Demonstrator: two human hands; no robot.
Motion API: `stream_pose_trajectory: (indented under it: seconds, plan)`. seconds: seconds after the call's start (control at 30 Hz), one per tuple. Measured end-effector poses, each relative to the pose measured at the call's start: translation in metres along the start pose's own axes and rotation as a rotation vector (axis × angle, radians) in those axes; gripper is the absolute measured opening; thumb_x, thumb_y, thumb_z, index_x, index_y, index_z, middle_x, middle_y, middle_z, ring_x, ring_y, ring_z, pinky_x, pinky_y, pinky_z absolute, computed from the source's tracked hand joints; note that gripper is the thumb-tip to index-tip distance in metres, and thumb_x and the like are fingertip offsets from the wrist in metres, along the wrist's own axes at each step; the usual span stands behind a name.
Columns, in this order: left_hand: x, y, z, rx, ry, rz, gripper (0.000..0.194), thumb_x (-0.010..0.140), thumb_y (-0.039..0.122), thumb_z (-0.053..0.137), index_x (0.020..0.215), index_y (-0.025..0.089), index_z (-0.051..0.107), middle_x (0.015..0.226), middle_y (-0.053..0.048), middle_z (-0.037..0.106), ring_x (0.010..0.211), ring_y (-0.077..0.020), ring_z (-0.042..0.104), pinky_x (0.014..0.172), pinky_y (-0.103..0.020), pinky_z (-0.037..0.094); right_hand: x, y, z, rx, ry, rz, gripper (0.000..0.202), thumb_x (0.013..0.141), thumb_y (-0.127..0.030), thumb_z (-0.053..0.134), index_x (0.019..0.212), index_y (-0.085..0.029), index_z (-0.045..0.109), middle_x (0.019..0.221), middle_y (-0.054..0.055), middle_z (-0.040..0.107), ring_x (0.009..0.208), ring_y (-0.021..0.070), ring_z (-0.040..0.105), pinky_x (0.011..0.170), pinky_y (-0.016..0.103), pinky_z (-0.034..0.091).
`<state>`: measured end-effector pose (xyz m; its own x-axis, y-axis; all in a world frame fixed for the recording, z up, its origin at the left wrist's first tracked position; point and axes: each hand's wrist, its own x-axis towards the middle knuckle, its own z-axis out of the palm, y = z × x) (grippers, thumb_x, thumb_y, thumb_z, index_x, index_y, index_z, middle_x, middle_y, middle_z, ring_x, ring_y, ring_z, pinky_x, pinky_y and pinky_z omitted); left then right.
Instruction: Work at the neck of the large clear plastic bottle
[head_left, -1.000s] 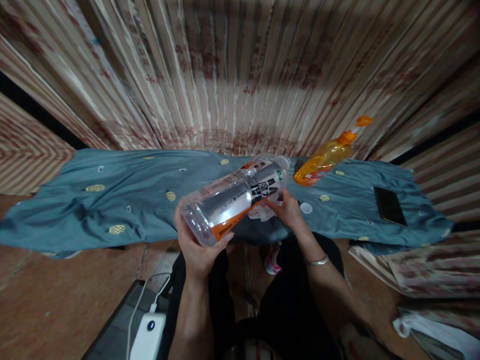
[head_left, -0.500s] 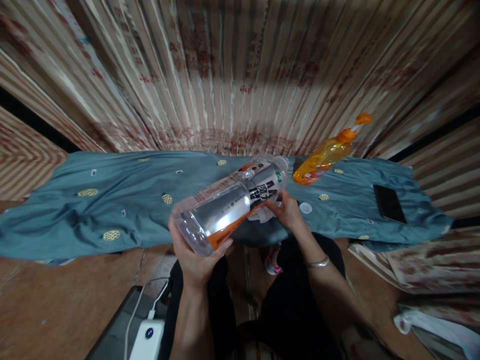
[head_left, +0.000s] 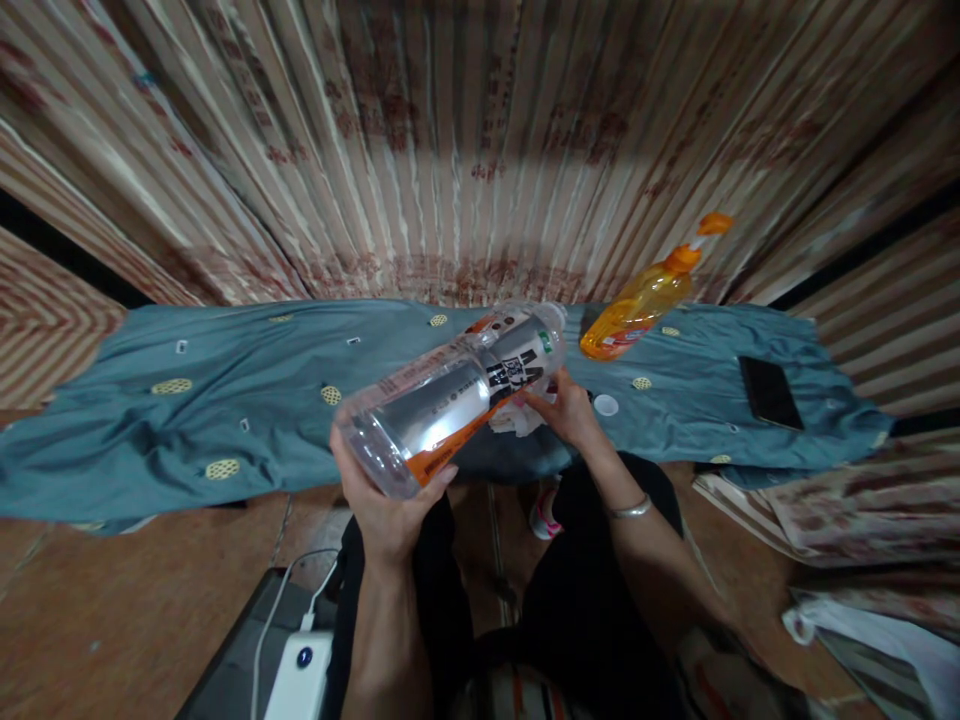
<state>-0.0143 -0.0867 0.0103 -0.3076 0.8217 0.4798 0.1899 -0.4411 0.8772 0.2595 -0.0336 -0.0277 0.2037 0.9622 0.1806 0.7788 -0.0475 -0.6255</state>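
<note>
A large clear plastic bottle (head_left: 450, 400) with a silver, black and orange label is tilted above the cloth-covered table (head_left: 255, 350), its neck up to the right. My left hand (head_left: 386, 510) is wrapped round its base. Near the neck end, my right hand (head_left: 566, 408) grips the bottle's lower side, fingers partly hidden behind it. Beneath the bottle, close to my right hand, lies a crumpled whitish piece (head_left: 517, 418), perhaps tissue. A small white round lid (head_left: 606, 405) rests just right of that hand. Farther back stands an orange bottle (head_left: 637, 310) with an orange pump top.
A black phone-like slab (head_left: 771, 392) lies at the table's right. Pleated curtains (head_left: 450, 150) hang behind. At the lower left, a white power bank (head_left: 300, 675) with a cable sits on a dark surface. A white bag (head_left: 885, 640) is at the lower right.
The view has shifted slightly, so the table items appear a little to the left. Both hands keep their hold on the clear bottle, which stays at much the same tilt.
</note>
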Motion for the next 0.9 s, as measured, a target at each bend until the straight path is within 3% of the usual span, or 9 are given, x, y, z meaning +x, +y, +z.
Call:
stream_pose_trajectory:
  seconds: [0.4, 0.7, 0.9]
  plan:
    - [0.001, -0.007, 0.008, -0.168, -0.028, 0.017, 0.109, 0.054, 0.046, 0.095, 0.145, 0.023, 0.042, 0.142, -0.016, 0.052, 0.135, -0.0353, 0.052, 0.114, -0.051, 0.039, 0.003, -0.004, 0.0, -0.028, -0.01, 0.029, 0.04, 0.082, -0.043, 0.071, 0.11, -0.018, 0.056, 0.093, 0.008, 0.073, 0.084, 0.0261, 0.07, 0.07, 0.032, 0.049]
    - [0.003, -0.005, 0.011, -0.117, -0.021, 0.051, 0.101, 0.058, 0.048, 0.092, 0.143, 0.024, 0.043, 0.136, -0.014, 0.055, 0.125, -0.0302, 0.06, 0.102, -0.042, 0.051, 0.004, -0.004, 0.003, -0.006, -0.017, 0.052, 0.038, 0.082, -0.042, 0.072, 0.107, -0.019, 0.055, 0.091, 0.007, 0.073, 0.082, 0.0248, 0.07, 0.067, 0.031, 0.048]
    - [0.004, 0.0, 0.013, -0.109, 0.001, 0.084, 0.098, 0.057, 0.051, 0.091, 0.14, 0.024, 0.047, 0.134, -0.012, 0.056, 0.122, -0.0287, 0.061, 0.103, -0.041, 0.05, 0.005, -0.001, 0.005, -0.002, 0.005, 0.044, 0.031, 0.081, -0.04, 0.071, 0.1, -0.022, 0.054, 0.085, 0.005, 0.07, 0.077, 0.0252, 0.068, 0.066, 0.033, 0.048]
